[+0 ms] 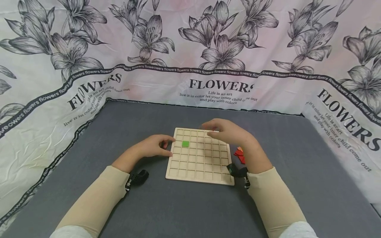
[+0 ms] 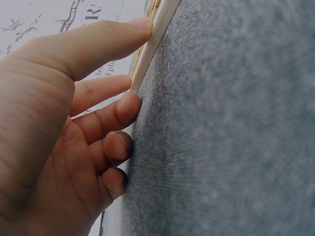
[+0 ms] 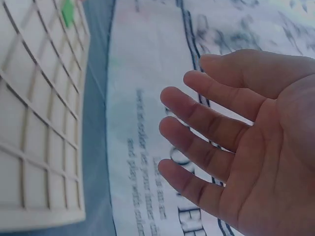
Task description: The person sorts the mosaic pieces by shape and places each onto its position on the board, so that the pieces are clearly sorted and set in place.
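A square wooden grid board (image 1: pixel 191 166) lies flat on the grey table. One green square tile (image 1: pixel 185 143) sits in a cell near its upper left; the right wrist view shows the same green tile (image 3: pixel 68 13) at the top. My left hand (image 1: pixel 156 144) touches the board's left edge with thumb and index fingertip, its other fingers loosely bent by the cloth in the left wrist view. Over the board's far right part hovers my right hand (image 1: pixel 227 130), fingers spread and relaxed, holding nothing. A bit of red shows beneath its fingers, too small to identify.
Several red and orange pieces (image 1: pixel 239 155) lie right of the board, partly behind the right forearm. A flower-printed curtain (image 1: pixel 223 87) borders the table (image 1: pixel 190 208) at the back and sides. Both wrists wear black camera straps.
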`<state>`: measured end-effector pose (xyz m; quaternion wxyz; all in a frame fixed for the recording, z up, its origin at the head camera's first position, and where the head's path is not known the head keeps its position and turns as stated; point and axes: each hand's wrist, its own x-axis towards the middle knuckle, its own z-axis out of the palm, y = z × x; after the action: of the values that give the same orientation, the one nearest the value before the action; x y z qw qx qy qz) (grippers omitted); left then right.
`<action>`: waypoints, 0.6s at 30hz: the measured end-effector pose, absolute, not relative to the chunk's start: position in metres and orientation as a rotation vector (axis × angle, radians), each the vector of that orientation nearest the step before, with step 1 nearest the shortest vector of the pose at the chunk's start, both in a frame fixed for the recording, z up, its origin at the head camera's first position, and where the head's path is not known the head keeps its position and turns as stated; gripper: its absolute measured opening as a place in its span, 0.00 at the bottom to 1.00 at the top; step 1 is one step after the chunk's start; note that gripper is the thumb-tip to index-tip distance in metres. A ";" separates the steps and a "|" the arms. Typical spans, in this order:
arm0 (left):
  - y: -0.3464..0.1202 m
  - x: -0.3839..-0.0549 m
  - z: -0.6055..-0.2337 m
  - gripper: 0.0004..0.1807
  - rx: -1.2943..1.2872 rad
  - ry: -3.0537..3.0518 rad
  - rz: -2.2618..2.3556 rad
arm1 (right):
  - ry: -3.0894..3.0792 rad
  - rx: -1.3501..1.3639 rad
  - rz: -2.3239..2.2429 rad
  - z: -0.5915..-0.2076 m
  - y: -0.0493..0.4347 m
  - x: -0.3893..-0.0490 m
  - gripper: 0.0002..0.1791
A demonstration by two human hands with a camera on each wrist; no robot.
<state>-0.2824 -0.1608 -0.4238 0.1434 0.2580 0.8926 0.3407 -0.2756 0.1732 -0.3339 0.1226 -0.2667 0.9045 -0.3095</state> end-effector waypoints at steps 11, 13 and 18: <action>-0.160 -0.283 -0.425 0.35 0.736 2.569 0.986 | 2.729 -0.538 -0.957 -0.330 0.226 -0.285 0.21; -0.160 -0.282 -0.424 0.35 0.744 2.566 0.989 | 2.731 -0.488 -0.946 -0.331 0.233 -0.286 0.20; -0.159 -0.281 -0.423 0.35 0.748 2.559 0.996 | 2.700 -0.399 -0.895 -0.333 0.253 -0.288 0.19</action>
<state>-0.2812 -0.1592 -0.4225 0.1474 0.2601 0.8893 0.3460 -0.2877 0.2531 -0.3333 0.1344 -0.1375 0.9315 -0.3086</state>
